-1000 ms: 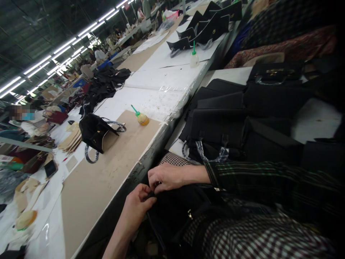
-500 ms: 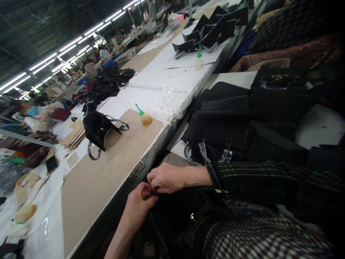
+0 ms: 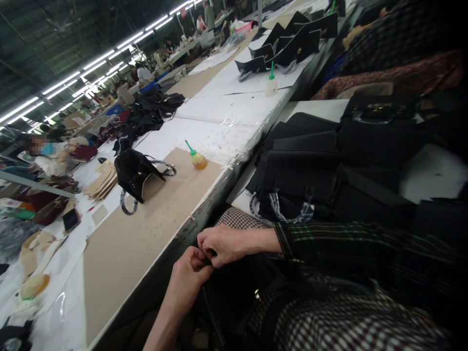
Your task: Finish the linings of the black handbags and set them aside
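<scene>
My left hand and my right hand meet at the near edge of the long table, both with fingers curled and pinching the top edge of a black bag that lies on my lap. A small metal fitting shows on the bag's front. What exactly sits between the fingertips is too dark to make out. My right arm wears a dark checked sleeve.
On the table lie a black handbag with wrapped handles, a glue bottle with a green nozzle, a white bottle, stacked card pieces and black flaps. More black bags pile to my right. Other people work at far tables.
Both hands stay pinched together on the bag and shift slightly up and left. The view has tilted a little.
</scene>
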Demonstrator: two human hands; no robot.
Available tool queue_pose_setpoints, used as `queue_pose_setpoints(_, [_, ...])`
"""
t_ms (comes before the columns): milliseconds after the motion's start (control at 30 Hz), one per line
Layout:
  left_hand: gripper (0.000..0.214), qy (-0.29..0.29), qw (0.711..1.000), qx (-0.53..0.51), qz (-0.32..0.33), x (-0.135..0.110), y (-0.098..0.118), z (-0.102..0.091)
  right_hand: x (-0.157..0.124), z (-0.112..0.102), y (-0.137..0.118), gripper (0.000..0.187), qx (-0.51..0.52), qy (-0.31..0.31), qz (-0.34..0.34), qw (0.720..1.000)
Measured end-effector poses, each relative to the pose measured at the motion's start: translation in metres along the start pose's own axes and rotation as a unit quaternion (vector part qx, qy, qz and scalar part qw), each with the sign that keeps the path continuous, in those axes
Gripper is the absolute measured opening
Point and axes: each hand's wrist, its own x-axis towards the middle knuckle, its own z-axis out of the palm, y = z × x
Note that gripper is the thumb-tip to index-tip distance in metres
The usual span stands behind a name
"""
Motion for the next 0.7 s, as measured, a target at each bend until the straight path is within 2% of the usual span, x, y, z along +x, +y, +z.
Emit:
queue_pose_setpoints(367, [0.033, 0.047, 0.998, 0.03, 0.002, -0.001, -0.015, -0.002, -0.002, -0.001, -0.008, 0.008, -0.01, -0.018, -0.058, 0.998])
queue_pose_setpoints(533, [0.016, 0.025, 0.998, 0.056, 0.02, -0.007, -0.012, -0.003, -0.002, 0.006, 0.0, 0.008, 0.015, -0.017, -0.052, 0.998])
queue_pose_setpoints(700, [0.01, 0.023, 0.984, 0.165, 0.059, -0.008, -0.003, -0.004, 0.0, 0.013, 0.007, 0.01, 0.043, 0.012, -0.028, 0.999])
